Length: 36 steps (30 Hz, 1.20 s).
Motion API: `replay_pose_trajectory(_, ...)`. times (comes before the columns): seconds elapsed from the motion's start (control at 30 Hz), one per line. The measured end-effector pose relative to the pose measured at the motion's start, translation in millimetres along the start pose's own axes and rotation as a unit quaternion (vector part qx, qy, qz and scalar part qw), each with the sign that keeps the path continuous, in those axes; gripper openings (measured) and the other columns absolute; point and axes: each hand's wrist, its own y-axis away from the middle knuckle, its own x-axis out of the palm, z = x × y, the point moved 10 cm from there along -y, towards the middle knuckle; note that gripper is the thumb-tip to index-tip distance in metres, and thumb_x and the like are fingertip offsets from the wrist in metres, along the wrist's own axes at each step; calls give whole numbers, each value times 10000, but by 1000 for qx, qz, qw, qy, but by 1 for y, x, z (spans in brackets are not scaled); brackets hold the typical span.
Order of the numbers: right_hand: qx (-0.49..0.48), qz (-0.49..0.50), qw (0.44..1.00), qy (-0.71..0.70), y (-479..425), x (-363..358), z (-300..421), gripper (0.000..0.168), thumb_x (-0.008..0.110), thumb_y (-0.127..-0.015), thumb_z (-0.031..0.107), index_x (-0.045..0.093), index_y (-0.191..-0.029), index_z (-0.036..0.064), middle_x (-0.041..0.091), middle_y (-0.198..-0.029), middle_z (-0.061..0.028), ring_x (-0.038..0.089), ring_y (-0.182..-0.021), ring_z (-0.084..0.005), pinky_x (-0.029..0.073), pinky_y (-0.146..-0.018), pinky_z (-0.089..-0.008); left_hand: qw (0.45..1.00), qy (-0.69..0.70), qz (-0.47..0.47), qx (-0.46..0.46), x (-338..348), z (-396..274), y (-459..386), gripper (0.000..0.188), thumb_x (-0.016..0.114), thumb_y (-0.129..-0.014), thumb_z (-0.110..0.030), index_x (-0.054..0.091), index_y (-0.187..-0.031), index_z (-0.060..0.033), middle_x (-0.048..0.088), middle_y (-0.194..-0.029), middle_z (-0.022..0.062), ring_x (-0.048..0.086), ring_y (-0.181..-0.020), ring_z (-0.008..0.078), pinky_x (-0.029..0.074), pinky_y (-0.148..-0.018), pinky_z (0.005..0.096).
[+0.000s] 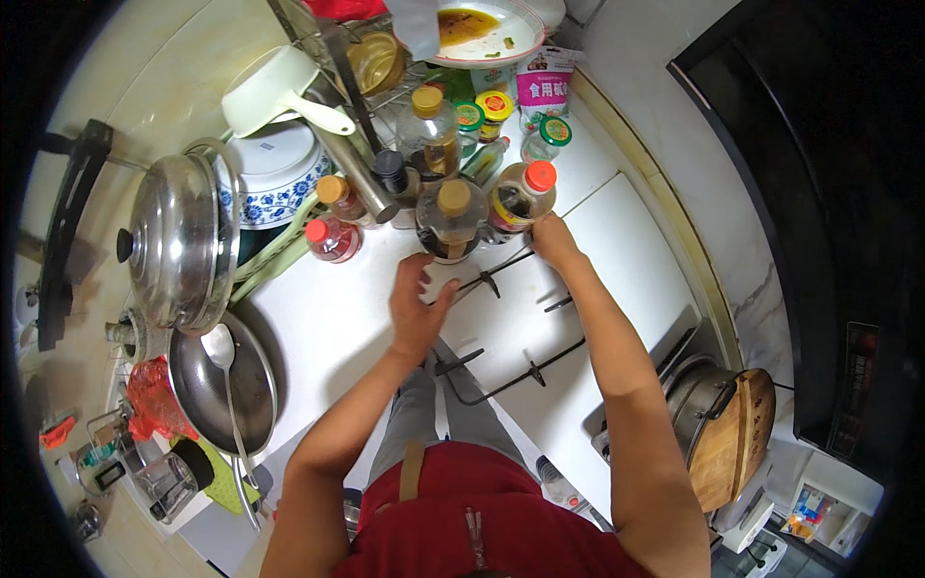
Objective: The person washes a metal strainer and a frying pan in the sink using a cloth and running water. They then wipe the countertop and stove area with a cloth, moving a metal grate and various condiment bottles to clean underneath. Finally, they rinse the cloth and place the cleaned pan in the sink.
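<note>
My left hand is just below a large bottle with a tan cap, fingers curled apart and nothing seen in them. My right hand is at the lower right side of a red-capped plastic bottle of dark liquid; its fingertips are partly hidden, so a hold cannot be told. A yellow-capped bottle, a black-capped bottle and green-lidded glass jars stand behind. A black wire pan support lies on the white surface below my hands.
Left are a red-capped bottle, a glass pot lid, stacked blue-patterned bowls and a frying pan with a metal spoon. A plate with brown liquid is above. A pot and wooden board stand right.
</note>
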Motion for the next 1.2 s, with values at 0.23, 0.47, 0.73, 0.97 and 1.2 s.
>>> replay_pose_trajectory(0.23, 147, -184, 968, -92, 20, -48, -22, 231, 560, -745, 24, 655, -955, 35, 635, -962, -201, 620, -879, -380, 494, -783, -423, 984, 115, -40, -129, 35, -1, -16, 297, 732, -776, -151, 563, -964, 6, 579, -806, 93, 507, -566, 140, 423, -529, 287)
replay_pose_trajectory(0.47, 247, -214, 765, -555, 88, -64, -15, 204, 517, -807, 28, 610, -989, 36, 609, -883, -46, 565, -765, -124, 455, -700, -253, 969, 198, -67, -134, -1, 3, -8, 127, 646, -854, -94, 575, -886, 6, 566, -750, 37, 501, -651, 89, 423, -597, 240)
replay_pose_trajectory(0.73, 196, -153, 810, -531, 115, -26, 88, 220, 543, -801, -3, 599, -1008, 49, 582, -859, -8, 534, -717, -95, 447, -656, -240, 975, 168, -74, -124, -87, 22, 46, 77, 608, -861, -15, 550, -911, -6, 503, -768, -11, 445, -695, 55, 381, -620, 201)
replay_pose_trajectory(0.97, 102, -144, 972, -157, 12, 39, 122, 314, 594, -764, -2, 557, -1075, -13, 542, -1075, -204, 561, -933, -360, 468, -778, -416, 971, 157, -128, -129, -177, 56, 64, 106, 580, -920, -115, 556, -962, -22, 576, -816, 2, 514, -712, 65, 415, -648, 214)
replay_pose_trajectory(1.2, 190, -162, 953, -169, -7, 87, 160, 163, 483, -840, 73, 549, -973, 6, 532, -962, -199, 539, -899, -358, 466, -783, -454, 975, 115, -139, -130, -208, 68, 58, 154, 568, -936, -179, 506, -910, -40, 518, -763, -6, 492, -701, 71, 396, -649, 218)
